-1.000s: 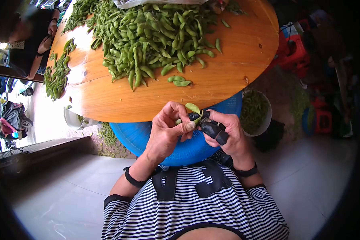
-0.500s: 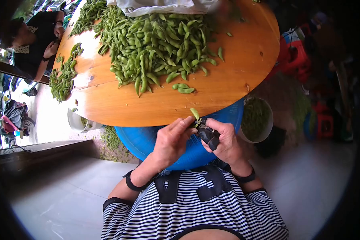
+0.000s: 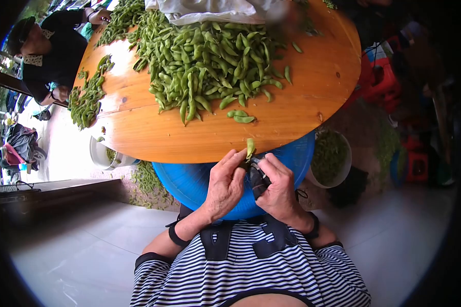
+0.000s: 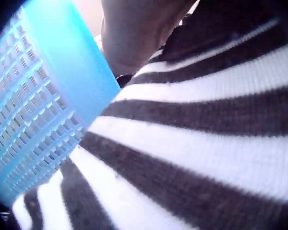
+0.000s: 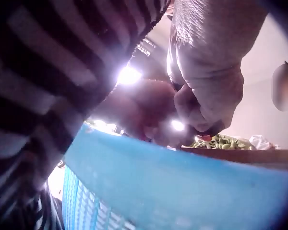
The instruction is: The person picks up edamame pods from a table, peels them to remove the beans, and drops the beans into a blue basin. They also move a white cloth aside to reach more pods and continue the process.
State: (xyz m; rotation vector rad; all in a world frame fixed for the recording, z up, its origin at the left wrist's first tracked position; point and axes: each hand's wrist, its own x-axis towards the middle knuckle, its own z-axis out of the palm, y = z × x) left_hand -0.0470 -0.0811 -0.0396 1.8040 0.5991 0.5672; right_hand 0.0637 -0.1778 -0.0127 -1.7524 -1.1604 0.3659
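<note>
Above the blue plastic basket point(image 3: 179, 179), near the table's front edge, my two hands meet. My left hand point(image 3: 225, 184) pinches a green soybean pod point(image 3: 250, 148) that stands up past the fingertips. In my right hand point(image 3: 277, 187) is a black-handled tool point(image 3: 258, 181), gripped close to the pod; a bit of grey metal shows, but its working end is hidden. The right wrist view has the right hand point(image 5: 211, 86) from below, over the basket's rim point(image 5: 173, 167). Striped shirt and basket mesh point(image 4: 24, 96) fill the left wrist view.
A large heap of pods point(image 3: 205, 66) covers the wooden table point(image 3: 153, 138), with a white bag point(image 3: 210, 10) behind it. Two white buckets, left point(image 3: 98, 153) and right point(image 3: 343, 171), stand on the floor. Another person point(image 3: 61, 51) is at the table's left side.
My left hand has turned, its fingers now straighter and pointing away; the pod stands more upright. The right hand has rolled, covering more of the tool. The other person's arm has reached toward the pods.
</note>
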